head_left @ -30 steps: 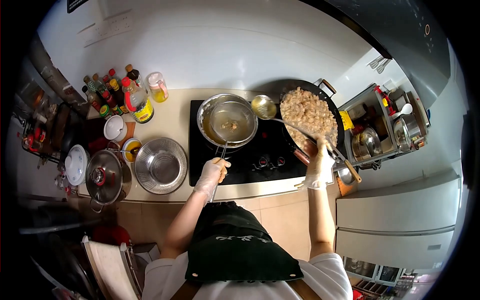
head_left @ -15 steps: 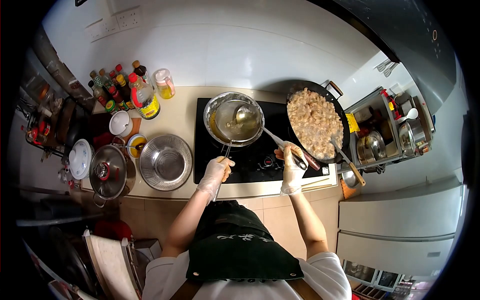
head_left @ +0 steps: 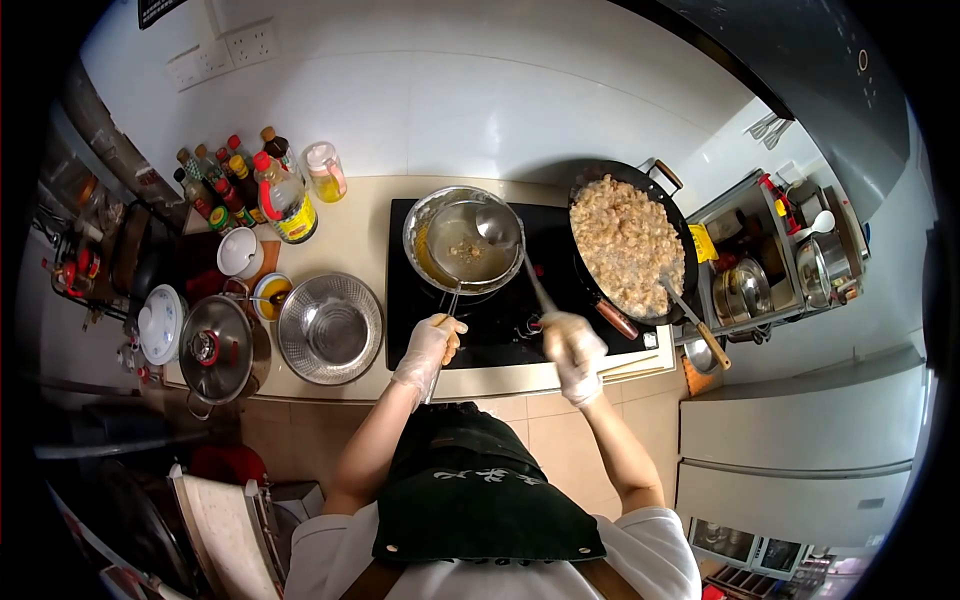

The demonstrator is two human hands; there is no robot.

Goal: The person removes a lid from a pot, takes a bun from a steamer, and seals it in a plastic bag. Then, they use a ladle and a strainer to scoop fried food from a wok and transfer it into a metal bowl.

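Note:
My gloved left hand (head_left: 428,350) is closed around the thin handle of a round strainer (head_left: 458,232), which sits inside the rim of a metal pot (head_left: 414,240). Small light-brown bits lie in the middle of the strainer, with cloudy yellowish liquid about them. My right hand (head_left: 575,352), gloved and a little smeared by motion, grips the long handle of a ladle (head_left: 497,224). The ladle's bowl is over the right side of the strainer. Beside my right hand is the wooden handle (head_left: 616,320) of a black wok (head_left: 585,272) full of pale brown chopped food.
Pot and wok stand on a black cooktop (head_left: 420,345). A perforated steel basin (head_left: 332,328), a lidded pot (head_left: 214,345) and a yellow-filled bowl (head_left: 271,296) are on the left. Bottles (head_left: 294,215) crowd the back left. A wooden-handled spatula (head_left: 706,335) rests in the wok.
My right hand has moved left and down a little, drawing the ladle handle steeper. The ladle's bowl has shifted slightly right and up, uncovering the bits. My left hand stays put.

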